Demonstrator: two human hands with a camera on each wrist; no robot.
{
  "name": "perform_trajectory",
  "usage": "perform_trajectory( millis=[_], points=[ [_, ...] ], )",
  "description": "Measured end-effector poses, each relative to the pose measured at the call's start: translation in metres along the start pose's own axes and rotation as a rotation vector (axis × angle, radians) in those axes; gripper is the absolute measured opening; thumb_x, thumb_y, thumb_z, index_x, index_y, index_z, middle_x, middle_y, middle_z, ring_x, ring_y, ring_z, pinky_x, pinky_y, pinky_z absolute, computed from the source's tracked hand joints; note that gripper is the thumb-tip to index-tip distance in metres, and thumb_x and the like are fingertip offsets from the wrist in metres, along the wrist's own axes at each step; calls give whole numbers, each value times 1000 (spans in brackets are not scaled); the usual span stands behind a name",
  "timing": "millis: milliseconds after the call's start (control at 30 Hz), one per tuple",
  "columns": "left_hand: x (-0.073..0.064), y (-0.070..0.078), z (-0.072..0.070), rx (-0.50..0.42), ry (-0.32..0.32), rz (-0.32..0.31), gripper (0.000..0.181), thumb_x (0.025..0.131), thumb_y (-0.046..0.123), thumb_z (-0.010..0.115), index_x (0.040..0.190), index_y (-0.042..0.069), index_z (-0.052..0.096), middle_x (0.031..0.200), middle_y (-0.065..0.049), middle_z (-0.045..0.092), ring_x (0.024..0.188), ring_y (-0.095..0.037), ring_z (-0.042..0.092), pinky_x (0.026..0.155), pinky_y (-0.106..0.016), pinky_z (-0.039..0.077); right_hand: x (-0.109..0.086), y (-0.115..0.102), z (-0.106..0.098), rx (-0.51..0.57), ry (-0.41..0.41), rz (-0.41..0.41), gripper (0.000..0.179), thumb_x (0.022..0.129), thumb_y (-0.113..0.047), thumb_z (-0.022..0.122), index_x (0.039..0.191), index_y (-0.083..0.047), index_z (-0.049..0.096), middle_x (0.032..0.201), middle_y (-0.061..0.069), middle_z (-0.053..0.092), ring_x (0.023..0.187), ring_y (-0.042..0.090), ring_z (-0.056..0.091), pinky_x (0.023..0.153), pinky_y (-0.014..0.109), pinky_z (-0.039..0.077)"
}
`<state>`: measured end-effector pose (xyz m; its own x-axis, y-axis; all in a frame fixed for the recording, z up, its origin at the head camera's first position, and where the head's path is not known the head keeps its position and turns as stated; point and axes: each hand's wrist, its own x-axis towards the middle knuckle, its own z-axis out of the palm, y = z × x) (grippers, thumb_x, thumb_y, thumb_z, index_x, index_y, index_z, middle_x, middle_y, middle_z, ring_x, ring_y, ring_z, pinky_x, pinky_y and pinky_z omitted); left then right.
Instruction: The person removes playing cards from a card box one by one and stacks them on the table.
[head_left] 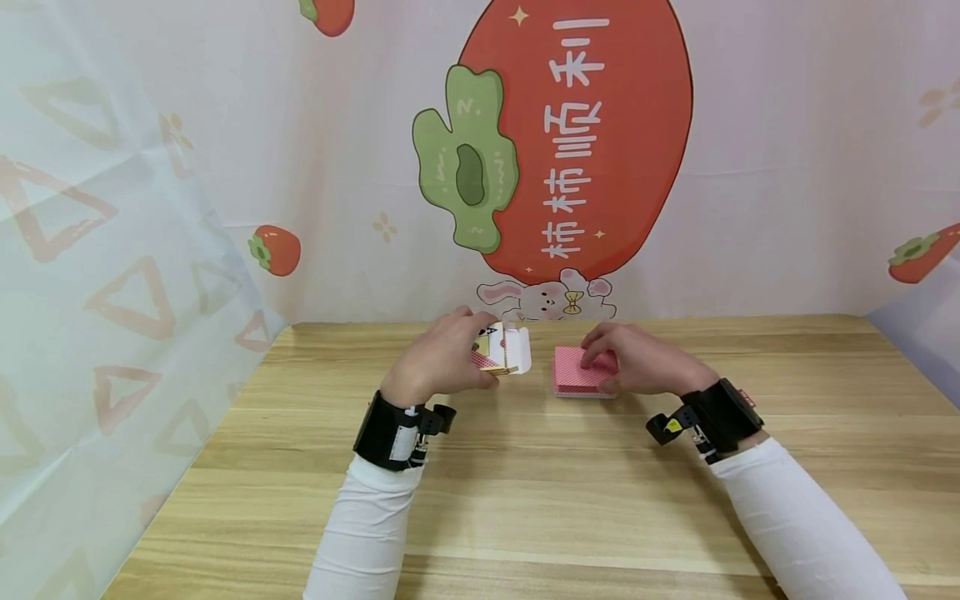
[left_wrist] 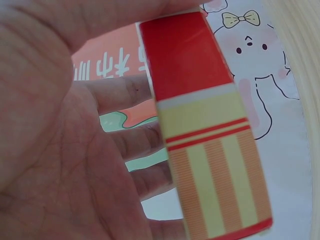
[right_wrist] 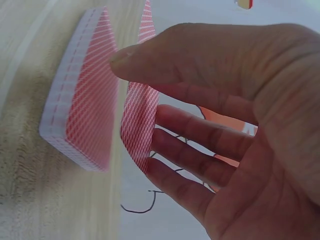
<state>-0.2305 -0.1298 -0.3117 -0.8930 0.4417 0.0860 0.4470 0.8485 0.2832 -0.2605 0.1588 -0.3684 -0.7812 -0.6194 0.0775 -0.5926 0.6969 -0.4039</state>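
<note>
My left hand [head_left: 435,357] grips a playing-card box [left_wrist: 205,125] between thumb and fingers, raised off the table. Its narrow side, red above and tan-striped below, fills the middle of the left wrist view. In the head view its white flap [head_left: 519,350] stands open toward the right, and an ace design shows on its face. Over to the right, a neat deck of playing cards [right_wrist: 87,100] with red-patterned backs lies on the table. Just above that deck my right hand [head_left: 637,358] pinches a red-backed playing card [right_wrist: 140,117], with a gap showing between card and deck.
The wooden table [head_left: 525,500] reaches back to a printed cloth backdrop [head_left: 360,167] with a large persimmon and a rabbit. Both wrists carry black camera straps [head_left: 723,417]. The deck and the box are near the table's far edge.
</note>
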Motion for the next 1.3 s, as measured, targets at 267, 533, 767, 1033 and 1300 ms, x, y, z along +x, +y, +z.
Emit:
perform_trajectory(
  millis=[267, 533, 767, 1033, 1300],
  points=[
    [0, 1, -1, -2, -1, 6, 73, 61, 31, 79, 127, 16, 51, 98, 2, 47, 89, -14, 44, 73, -26, 39, 2, 3, 5, -13, -2, 20, 31, 68, -18, 77, 98, -21, 70, 118, 4, 53, 111, 26, 47, 90, 38, 40],
    [-1, 2, -1, -7, 1, 11, 72, 61, 31, 79, 126, 16, 51, 99, 2, 48, 90, -14, 44, 75, -26, 39, 3, 6, 11, -7, -10, 34, 31, 69, -14, 75, 99, -19, 70, 119, 6, 53, 112, 28, 46, 91, 41, 38],
    [0, 2, -1, -1, -1, 13, 72, 61, 31, 79, 126, 16, 51, 99, 2, 48, 90, -14, 44, 74, -26, 39, 5, 7, 13, -14, -8, 36, 30, 70, -15, 75, 99, -20, 70, 120, 6, 53, 113, 29, 45, 92, 43, 37],
    [0, 3, 0, 3, 4, 20, 71, 61, 31, 79, 126, 16, 51, 98, 3, 48, 89, -14, 44, 74, -26, 38, 5, 7, 15, -7, -11, 23, 30, 70, -16, 75, 99, -20, 70, 120, 6, 53, 112, 28, 46, 91, 41, 38],
    [-1, 3, 0, 2, 5, 16, 71, 61, 31, 79, 126, 17, 51, 99, 2, 48, 90, -13, 44, 74, -25, 39, 6, 8, 17, -13, -15, 10, 29, 70, -14, 74, 98, -20, 69, 118, 6, 54, 110, 27, 47, 91, 41, 38]
  ],
)
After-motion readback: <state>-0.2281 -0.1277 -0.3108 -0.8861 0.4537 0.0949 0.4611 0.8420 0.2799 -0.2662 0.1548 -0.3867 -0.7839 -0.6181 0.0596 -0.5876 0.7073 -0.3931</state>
